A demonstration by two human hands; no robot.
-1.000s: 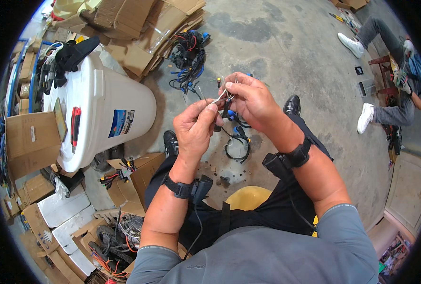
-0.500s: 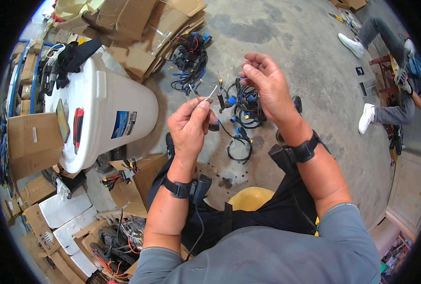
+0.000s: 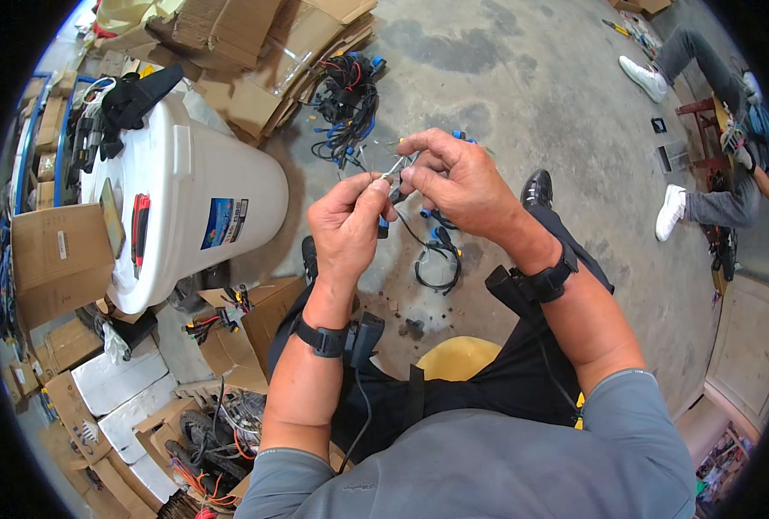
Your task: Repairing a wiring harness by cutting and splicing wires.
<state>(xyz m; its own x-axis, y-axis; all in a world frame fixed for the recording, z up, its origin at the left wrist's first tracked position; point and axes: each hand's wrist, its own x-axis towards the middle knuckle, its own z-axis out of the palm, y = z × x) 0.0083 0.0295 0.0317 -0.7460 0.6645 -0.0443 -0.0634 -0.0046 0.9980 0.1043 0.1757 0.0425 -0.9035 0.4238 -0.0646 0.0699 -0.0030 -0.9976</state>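
Observation:
Between my raised hands is the thin white wire (image 3: pixel 395 168) of a dark cable. My left hand (image 3: pixel 351 223) pinches it between thumb and fingertips. My right hand (image 3: pixel 461 183) has come in from the right, thumb and forefinger closed at the wire's upper part. The exact fingertip contact is small and partly hidden. Below the hands, black cable hangs toward a looped cable (image 3: pixel 436 281) with blue and yellow connectors on the floor. Behind my hands, a larger tangle of black and blue cables (image 3: pixel 350 117) lies beside flattened cardboard.
A white tub (image 3: pixel 229 173) with black straps and a red tool on top stands at my left, among cardboard boxes (image 3: pixel 60 255) and white blocks. Flattened cardboard (image 3: pixel 272 52) is piled behind. At the right, another person's legs in white shoes (image 3: pixel 670 210) and gloved hands show near a wooden stool.
My right hand lifted away from the wire half a second ago and has now moved back down and left to pinch it. My left hand keeps hold, shifting only slightly.

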